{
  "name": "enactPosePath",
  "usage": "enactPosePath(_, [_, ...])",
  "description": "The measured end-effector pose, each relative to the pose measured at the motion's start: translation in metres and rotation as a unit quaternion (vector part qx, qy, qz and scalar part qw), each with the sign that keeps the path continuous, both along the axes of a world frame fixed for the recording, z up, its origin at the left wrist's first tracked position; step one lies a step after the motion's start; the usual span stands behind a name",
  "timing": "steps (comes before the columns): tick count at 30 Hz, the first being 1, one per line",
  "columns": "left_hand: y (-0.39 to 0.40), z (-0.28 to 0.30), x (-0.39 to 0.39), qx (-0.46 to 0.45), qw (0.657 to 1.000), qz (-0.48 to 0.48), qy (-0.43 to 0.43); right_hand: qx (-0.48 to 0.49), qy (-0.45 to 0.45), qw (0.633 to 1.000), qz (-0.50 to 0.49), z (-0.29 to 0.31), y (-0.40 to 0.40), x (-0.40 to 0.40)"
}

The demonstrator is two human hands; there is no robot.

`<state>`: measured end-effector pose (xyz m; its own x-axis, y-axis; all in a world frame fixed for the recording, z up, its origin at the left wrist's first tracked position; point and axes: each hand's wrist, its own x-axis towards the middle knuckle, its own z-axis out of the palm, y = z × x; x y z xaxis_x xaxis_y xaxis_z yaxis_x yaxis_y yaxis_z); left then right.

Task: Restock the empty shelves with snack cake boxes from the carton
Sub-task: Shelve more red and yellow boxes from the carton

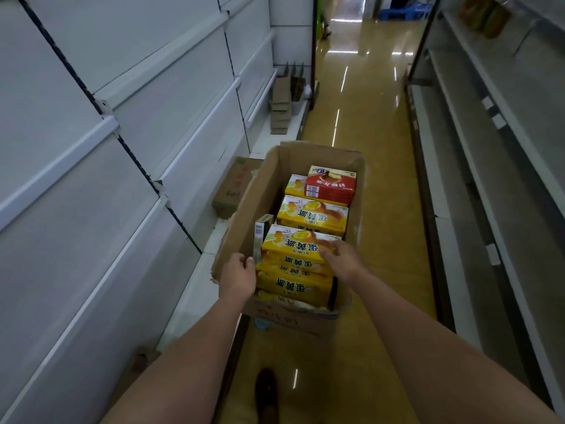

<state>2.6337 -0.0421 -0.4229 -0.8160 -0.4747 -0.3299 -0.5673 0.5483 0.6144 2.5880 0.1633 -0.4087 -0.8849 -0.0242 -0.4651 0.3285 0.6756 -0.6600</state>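
An open brown carton (pixel 260 191) stands on the aisle floor ahead of me, filled with several yellow snack cake boxes and one red box (pixel 331 183) at the far end. My two hands clasp the nearest stack of yellow boxes (pixel 295 249) from both sides. My left hand (pixel 238 276) grips its left side, next to an upright box on edge (pixel 260 237). My right hand (pixel 344 260) holds its right top corner. White shelves (pixel 107 123) run along the left with bare boards.
A closed brown carton (pixel 232 186) lies on the bottom left shelf beside the open one. Folded cardboard (pixel 282 102) stands farther down that shelf. More shelving (pixel 489 148) lines the right side. The glossy yellow floor (pixel 376 133) runs between. My shoe (pixel 266 393) shows below.
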Motion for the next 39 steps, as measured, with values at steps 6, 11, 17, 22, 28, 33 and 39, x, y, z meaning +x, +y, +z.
enactPosePath(6, [-0.017,-0.023,-0.071,0.02,0.999,-0.036,-0.028,0.01,-0.033,0.999,-0.007,-0.021,-0.027,-0.061])
enactPosePath(11, [-0.026,-0.04,-0.131,0.048,0.995,-0.067,-0.052,0.03,-0.058,0.998,-0.016,-0.042,-0.06,-0.113])
enactPosePath(17, [-0.031,-0.07,-0.182,0.092,0.99,-0.059,-0.088,0.042,-0.095,0.995,0.003,-0.073,-0.104,-0.162])
enactPosePath(22, [-0.023,-0.099,-0.209,0.14,0.984,-0.029,-0.106,0.009,-0.119,0.993,0.001,-0.1,-0.134,-0.192])
enactPosePath(28, [-0.02,-0.124,-0.22,0.19,0.973,0.051,-0.122,-0.134,-0.2,0.964,-0.117,-0.132,-0.157,-0.21])
enactPosePath(33, [-0.013,-0.135,-0.23,0.193,0.97,0.091,-0.117,-0.179,-0.234,0.943,-0.154,-0.144,-0.167,-0.22])
enactPosePath(39, [-0.012,-0.134,-0.234,0.17,0.972,0.079,-0.145,-0.229,-0.267,0.913,-0.207,-0.156,-0.178,-0.227])
